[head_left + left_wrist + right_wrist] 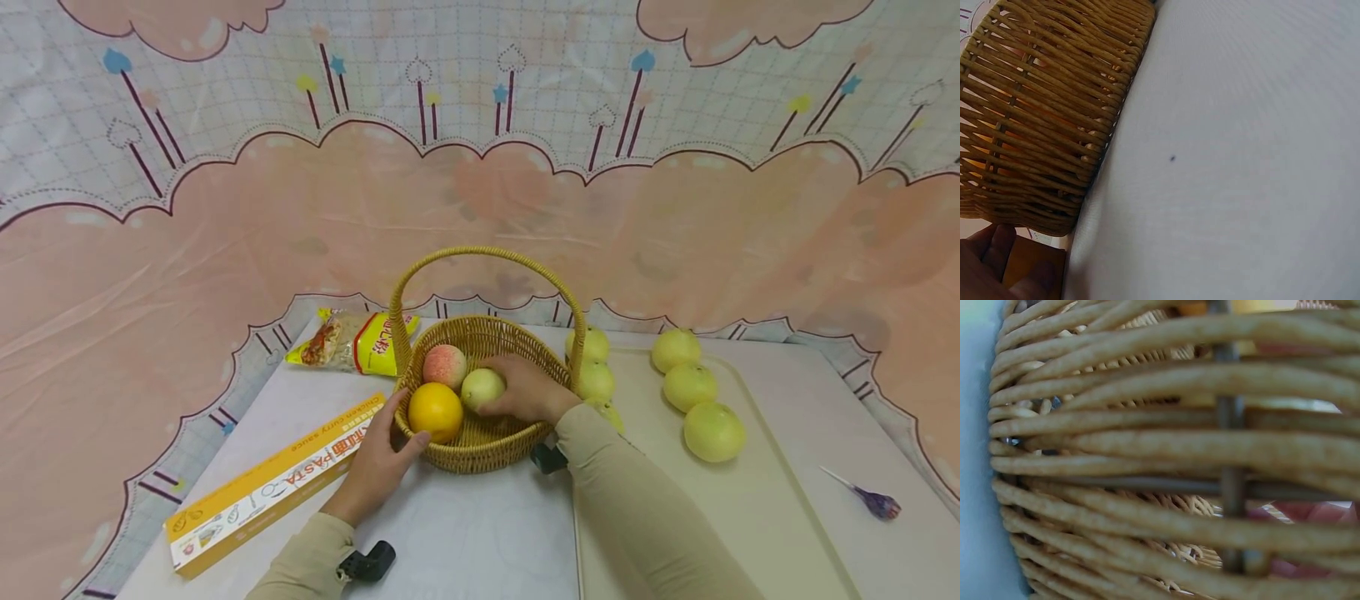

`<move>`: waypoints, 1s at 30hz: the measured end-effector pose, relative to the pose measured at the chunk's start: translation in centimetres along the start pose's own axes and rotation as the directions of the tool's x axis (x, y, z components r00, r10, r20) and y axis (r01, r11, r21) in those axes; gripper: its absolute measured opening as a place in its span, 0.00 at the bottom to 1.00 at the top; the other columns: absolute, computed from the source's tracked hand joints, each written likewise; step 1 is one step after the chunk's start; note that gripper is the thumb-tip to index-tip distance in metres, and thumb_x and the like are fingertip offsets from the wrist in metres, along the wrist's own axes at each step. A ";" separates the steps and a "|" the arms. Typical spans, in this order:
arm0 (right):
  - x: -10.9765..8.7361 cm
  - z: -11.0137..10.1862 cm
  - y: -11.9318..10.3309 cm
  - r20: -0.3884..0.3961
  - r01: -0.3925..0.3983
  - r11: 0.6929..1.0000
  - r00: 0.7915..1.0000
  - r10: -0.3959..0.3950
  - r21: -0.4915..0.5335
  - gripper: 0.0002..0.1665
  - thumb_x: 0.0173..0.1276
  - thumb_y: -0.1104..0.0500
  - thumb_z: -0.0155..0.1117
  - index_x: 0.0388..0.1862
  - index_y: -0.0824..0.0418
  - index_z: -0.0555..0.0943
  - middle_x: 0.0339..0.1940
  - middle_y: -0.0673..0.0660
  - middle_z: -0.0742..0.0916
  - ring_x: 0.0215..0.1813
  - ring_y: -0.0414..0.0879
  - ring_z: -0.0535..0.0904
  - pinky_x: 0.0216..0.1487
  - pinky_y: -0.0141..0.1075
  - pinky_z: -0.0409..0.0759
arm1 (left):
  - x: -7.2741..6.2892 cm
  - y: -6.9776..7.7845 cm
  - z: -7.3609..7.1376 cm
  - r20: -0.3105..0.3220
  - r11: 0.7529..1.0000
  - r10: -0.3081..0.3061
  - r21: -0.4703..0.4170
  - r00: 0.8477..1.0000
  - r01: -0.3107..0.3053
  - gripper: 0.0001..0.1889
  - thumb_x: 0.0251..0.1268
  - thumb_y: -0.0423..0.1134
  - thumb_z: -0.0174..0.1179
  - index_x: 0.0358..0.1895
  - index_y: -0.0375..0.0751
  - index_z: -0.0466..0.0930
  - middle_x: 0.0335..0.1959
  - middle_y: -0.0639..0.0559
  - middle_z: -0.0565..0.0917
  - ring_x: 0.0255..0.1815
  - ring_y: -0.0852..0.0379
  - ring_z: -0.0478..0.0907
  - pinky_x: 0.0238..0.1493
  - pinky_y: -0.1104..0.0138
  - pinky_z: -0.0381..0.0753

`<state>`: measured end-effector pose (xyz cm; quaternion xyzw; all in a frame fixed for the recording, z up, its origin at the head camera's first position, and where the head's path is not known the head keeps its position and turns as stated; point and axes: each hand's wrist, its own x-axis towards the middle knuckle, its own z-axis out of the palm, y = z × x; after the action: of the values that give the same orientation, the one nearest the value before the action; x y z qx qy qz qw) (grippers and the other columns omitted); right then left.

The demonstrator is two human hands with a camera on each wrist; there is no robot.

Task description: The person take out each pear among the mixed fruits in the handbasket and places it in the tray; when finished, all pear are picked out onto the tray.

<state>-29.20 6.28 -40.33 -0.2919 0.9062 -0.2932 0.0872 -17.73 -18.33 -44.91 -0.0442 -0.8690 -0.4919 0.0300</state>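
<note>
A woven wicker basket (pixel 480 458) with a tall arched handle stands on the white table. Inside are an orange (pixel 436 412), a pinkish peach (pixel 445 367) and a pale green round fruit (pixel 482 390). My right hand (pixel 525 388) reaches over the basket's right side and holds the green fruit inside, fingers curled round its right side. At the basket's front left rim, my left hand (pixel 382 462) grips the edge with thumb and fingers apart. The left wrist view shows its fingers against the woven side (pixel 1054 112). Weave hides most of the right hand in the right wrist view.
A pasta box (pixel 273 483) lies left of the basket, and a yellow food packet (pixel 352 342) behind it. On the cream tray (pixel 675 517) at right sit several pale green fruits (pixel 714 432). A wrapped lollipop (pixel 876 503) lies at far right.
</note>
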 end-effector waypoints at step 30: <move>-0.1 -0.3 -0.2 -0.051 -0.023 0.999 0.998 0.025 0.043 0.38 0.60 0.53 0.75 0.69 0.61 0.74 0.62 0.58 0.81 0.59 0.52 0.76 0.63 0.47 0.73 | 0.0 -0.1 0.0 0.005 1.000 0.015 0.007 1.000 -0.016 0.41 0.73 0.55 0.58 0.80 0.44 0.49 0.79 0.37 0.52 0.79 0.38 0.47 0.76 0.43 0.46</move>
<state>-29.12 6.41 -39.96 -0.2713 0.9053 -0.3184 0.0736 -17.78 -18.38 -44.97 -0.0519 -0.8705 -0.4884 0.0320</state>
